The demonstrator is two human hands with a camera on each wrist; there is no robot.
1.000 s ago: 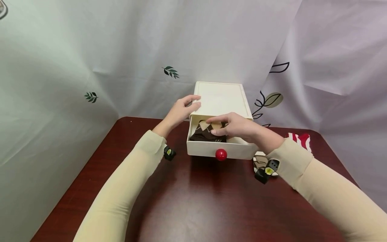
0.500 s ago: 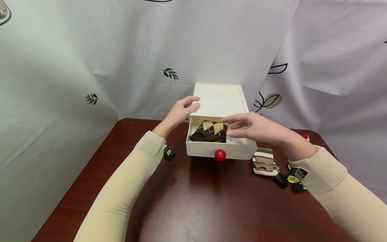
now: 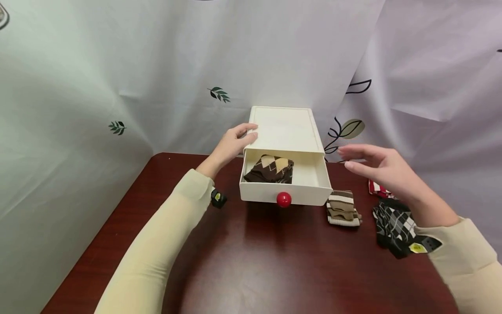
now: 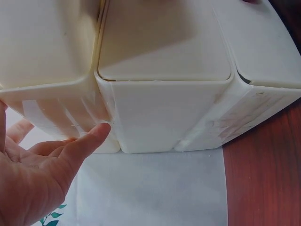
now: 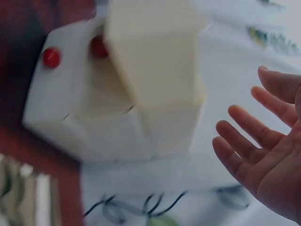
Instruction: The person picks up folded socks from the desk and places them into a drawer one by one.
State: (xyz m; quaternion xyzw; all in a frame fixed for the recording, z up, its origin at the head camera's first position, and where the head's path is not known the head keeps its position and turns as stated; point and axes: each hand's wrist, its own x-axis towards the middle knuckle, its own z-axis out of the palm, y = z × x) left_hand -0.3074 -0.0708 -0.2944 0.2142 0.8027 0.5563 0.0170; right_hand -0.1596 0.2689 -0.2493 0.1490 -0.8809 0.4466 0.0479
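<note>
A white drawer cabinet [image 3: 284, 128] stands against the back cloth, its top drawer [image 3: 310, 195] pulled out by a red knob [image 3: 284, 199]. Folded brown argyle socks [image 3: 270, 169] lie in the left part of that drawer. My left hand [image 3: 234, 141] rests at the cabinet's upper left edge, thumb and fingers extended; in the left wrist view the thumb reaches toward the cabinet's side [image 4: 160, 115]. Right of the drawer my right hand [image 3: 386, 170] hovers in the air with nothing in it. Its fingers [image 5: 244, 141] are spread and loosely bent in the right wrist view.
Folded brown and white striped socks [image 3: 342, 208] lie right of the cabinet on the dark red table [image 3: 251, 266]. Further right are black and grey argyle socks [image 3: 394, 222], partly under my right wrist, and red and white socks [image 3: 378, 188]. Lower drawer fronts [image 5: 56, 84] show below the open drawer.
My right hand has left the brown argyle socks inside the drawer and moved out to the right, uncovering the striped and black argyle socks. My left hand has stayed at the cabinet.
</note>
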